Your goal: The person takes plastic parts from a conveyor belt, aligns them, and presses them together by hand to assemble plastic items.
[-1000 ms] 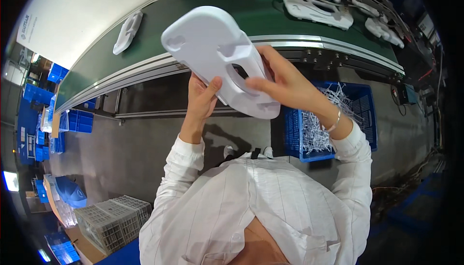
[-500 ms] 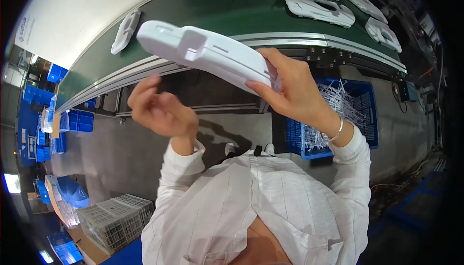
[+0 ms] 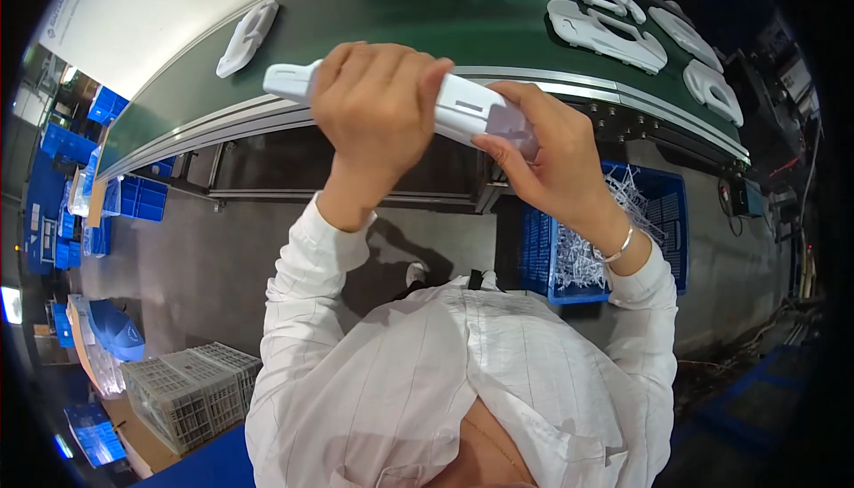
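Note:
A long white moulded plastic part [image 3: 461, 107] is held up in front of the green conveyor belt [image 3: 400, 12]. My left hand [image 3: 378, 101] wraps over its middle with the fingers closed round it. At its right end, my right hand [image 3: 551, 145] pinches the part between thumb and fingers. The left tip of the part sticks out past my left hand; its middle is hidden under that hand. On the belt beyond lie a single white plastic part [image 3: 248, 38] at the left and several similar white parts [image 3: 609, 36] at the right.
Below the belt's metal rail [image 3: 623, 89], a blue crate [image 3: 538, 252] full of thin white plastic scraps [image 3: 583, 252] stands on the floor at the right. Grey lattice crates [image 3: 191, 390] stand at the lower left. Blue bins [image 3: 142, 199] sit farther left.
My left hand has come up from below and closed over the middle of the white plastic part. The part has turned so a narrower side shows. My right hand keeps its hold.

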The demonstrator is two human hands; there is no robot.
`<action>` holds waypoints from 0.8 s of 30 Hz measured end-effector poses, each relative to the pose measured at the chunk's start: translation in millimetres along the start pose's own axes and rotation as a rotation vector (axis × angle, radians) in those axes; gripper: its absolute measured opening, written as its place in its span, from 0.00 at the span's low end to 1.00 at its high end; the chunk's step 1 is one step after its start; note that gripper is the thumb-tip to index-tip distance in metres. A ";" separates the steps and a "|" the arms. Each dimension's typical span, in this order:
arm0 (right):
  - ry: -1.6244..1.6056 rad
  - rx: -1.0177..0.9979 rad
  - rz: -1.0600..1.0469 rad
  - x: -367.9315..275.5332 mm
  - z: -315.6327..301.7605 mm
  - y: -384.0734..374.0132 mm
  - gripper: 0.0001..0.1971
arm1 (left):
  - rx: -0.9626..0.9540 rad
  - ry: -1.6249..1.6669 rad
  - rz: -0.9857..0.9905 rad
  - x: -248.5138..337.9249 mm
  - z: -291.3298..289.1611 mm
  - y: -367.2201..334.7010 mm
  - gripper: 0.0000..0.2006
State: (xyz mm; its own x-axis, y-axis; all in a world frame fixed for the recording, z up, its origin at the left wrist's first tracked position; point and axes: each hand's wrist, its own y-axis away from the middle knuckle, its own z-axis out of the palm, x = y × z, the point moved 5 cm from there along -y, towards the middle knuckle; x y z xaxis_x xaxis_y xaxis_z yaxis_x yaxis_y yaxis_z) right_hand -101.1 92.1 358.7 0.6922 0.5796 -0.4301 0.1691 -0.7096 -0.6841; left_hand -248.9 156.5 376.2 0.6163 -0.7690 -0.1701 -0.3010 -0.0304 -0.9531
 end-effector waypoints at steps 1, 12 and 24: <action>0.003 -0.001 0.001 -0.3 4.4 0.9 0.18 | -0.032 0.092 0.003 6.2 5.8 2.4 0.15; -0.097 0.130 0.056 0.3 -1.5 17.0 0.18 | -0.021 0.333 -0.152 -6.8 7.9 11.6 0.17; -0.137 0.216 0.018 -3.2 10.7 17.6 0.18 | 0.025 0.288 -0.151 -12.8 6.6 10.1 0.18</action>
State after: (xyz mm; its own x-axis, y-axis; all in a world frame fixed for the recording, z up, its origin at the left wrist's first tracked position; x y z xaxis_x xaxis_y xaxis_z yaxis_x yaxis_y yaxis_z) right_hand -107.8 82.0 341.7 0.5898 0.6266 -0.5093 -0.0067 -0.6269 -0.7791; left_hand -255.0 170.3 367.1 0.4205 -0.9060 0.0482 -0.2013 -0.1449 -0.9687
